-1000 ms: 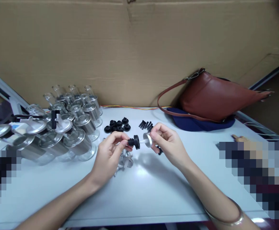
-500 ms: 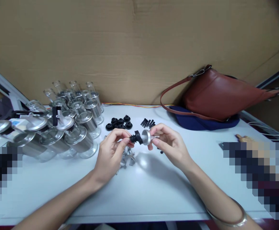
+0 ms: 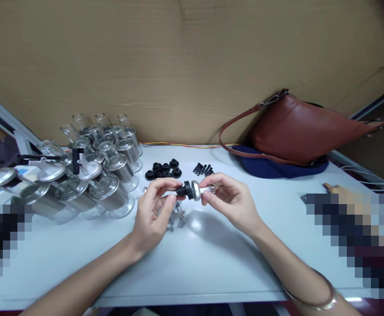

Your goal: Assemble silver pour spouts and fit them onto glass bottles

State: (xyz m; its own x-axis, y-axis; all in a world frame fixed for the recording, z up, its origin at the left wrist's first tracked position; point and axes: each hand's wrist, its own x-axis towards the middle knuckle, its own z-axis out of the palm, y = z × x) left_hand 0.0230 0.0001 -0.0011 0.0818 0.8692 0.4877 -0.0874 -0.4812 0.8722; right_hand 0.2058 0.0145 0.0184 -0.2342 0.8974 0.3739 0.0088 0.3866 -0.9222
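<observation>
Above the white table (image 3: 192,263) my left hand (image 3: 154,210) pinches a black rubber stopper (image 3: 184,190) between thumb and fingertips. My right hand (image 3: 231,199) grips a silver metal cap (image 3: 197,190) with a clear spout. The stopper sits pressed against the cap between both hands. Under my left hand lie loose silver metal parts (image 3: 175,218). Behind my hands a small pile of black stoppers (image 3: 164,170) and a cluster of thin black pins (image 3: 203,169) rest on the table.
Several glass and metal bottles (image 3: 89,175) crowd the left side of the table. A brown leather bag (image 3: 297,129) lies on a dark blue cloth (image 3: 277,166) at the back right. A cardboard wall (image 3: 192,66) stands behind the table.
The black stopper and the silver cap have come together; a second ago a clear stem showed between them. Both hands shifted slightly closer.
</observation>
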